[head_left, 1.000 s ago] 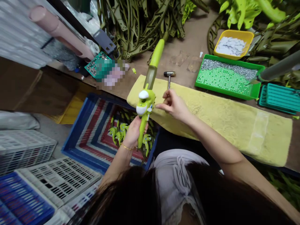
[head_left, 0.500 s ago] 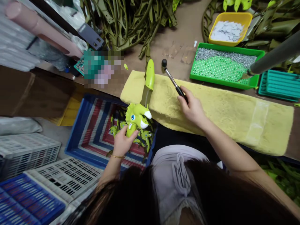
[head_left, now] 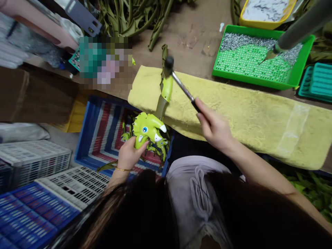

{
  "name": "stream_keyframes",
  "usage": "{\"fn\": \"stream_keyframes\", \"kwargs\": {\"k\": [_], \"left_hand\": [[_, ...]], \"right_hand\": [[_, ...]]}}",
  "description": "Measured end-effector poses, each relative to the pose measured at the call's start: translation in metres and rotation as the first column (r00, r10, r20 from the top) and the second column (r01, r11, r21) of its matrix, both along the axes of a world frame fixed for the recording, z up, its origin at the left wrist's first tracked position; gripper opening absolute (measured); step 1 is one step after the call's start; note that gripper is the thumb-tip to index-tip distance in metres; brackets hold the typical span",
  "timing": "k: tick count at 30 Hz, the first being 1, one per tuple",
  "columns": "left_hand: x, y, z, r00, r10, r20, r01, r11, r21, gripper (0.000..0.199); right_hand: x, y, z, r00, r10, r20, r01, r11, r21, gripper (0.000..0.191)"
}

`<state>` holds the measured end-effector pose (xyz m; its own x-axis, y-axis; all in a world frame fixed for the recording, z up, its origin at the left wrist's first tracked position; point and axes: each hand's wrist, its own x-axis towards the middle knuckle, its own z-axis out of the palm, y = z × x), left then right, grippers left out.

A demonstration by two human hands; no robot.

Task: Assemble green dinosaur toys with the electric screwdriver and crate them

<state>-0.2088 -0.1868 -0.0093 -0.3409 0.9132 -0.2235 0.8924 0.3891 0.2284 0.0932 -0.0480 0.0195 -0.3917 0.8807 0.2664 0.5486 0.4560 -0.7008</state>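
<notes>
Fingers of the left hand (head_left: 128,154) grasp a glossy green plastic toy (head_left: 147,126) below its horned head, its long end resting on a soft yellow pad (head_left: 233,114). The right hand (head_left: 217,128) clenches a metal-shafted hammer (head_left: 183,85), whose dark head partly hides that end. Beyond, a perforated green tray (head_left: 246,82) of silvery pins (head_left: 238,38) sits on the brown desk (head_left: 197,55); a blue crate (head_left: 85,138) lies below.

Lime green is worn by the horned plastic dinosaur head (head_left: 149,123), white-tipped, blue-eyed; silver and black are shared along the slim metal hammer (head_left: 181,85); the woven crate lining (head_left: 103,129) is striped red, white, blue!
</notes>
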Motion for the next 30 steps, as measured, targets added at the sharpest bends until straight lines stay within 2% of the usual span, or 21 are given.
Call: {"fn": "stream_keyframes", "kwargs": {"k": [3,7,9,12,15,17,20,23,25,27,30], "left_hand": [[-0.005,0.003,0.001,1.0,-0.015,0.023,0.015,1.0,0.005,0.039],[-0.013,0.005,0.002,0.998,-0.054,0.043,0.053,0.999,0.012,0.04],[-0.013,0.007,0.002,0.996,-0.071,0.061,0.069,0.997,0.026,0.041],[-0.005,0.012,-0.001,0.993,-0.081,0.083,0.077,0.996,0.049,0.041],[0.013,0.016,-0.006,0.996,-0.022,0.087,0.018,0.999,0.047,0.039],[0.025,0.017,-0.01,0.995,0.03,0.099,-0.034,0.999,0.042,0.037],[0.036,0.015,-0.016,0.994,0.069,0.089,-0.073,0.997,0.035,0.035],[0.036,0.013,-0.02,0.997,0.051,0.049,-0.053,0.998,0.027,0.037],[0.034,0.012,-0.021,0.999,0.028,0.036,-0.029,0.999,0.033,0.039],[0.033,0.012,-0.023,1.0,0.015,0.024,-0.016,0.999,0.049,0.04],[0.033,0.011,-0.027,1.0,-0.003,-0.02,0.004,0.997,0.082,0.043]], "right_hand": [[-0.014,0.03,0.002,1.0,-0.027,-0.011,0.027,0.999,0.029,0.048],[-0.028,0.065,-0.021,0.984,-0.063,0.167,0.086,0.987,-0.133,0.048],[-0.027,0.071,-0.024,0.972,-0.096,0.213,0.131,0.979,-0.158,0.048],[-0.017,0.062,-0.01,0.979,-0.11,0.172,0.128,0.987,-0.098,0.048],[-0.007,0.039,0.01,0.991,0.031,0.127,-0.025,0.998,-0.052,0.045],[-0.002,0.023,0.016,0.98,0.143,0.14,-0.139,0.989,-0.039,0.042],[0.001,0.007,0.018,0.936,0.242,0.258,-0.246,0.969,-0.016,0.041],[-0.002,0.001,0.026,0.87,0.297,0.395,-0.328,0.945,0.012,0.041],[-0.003,-0.002,0.036,0.879,0.301,0.37,-0.352,0.933,0.076,0.04],[-0.003,-0.006,0.042,0.92,0.277,0.275,-0.328,0.931,0.159,0.042],[-0.003,-0.009,0.032,0.929,0.257,0.266,-0.307,0.937,0.164,0.043]]}}
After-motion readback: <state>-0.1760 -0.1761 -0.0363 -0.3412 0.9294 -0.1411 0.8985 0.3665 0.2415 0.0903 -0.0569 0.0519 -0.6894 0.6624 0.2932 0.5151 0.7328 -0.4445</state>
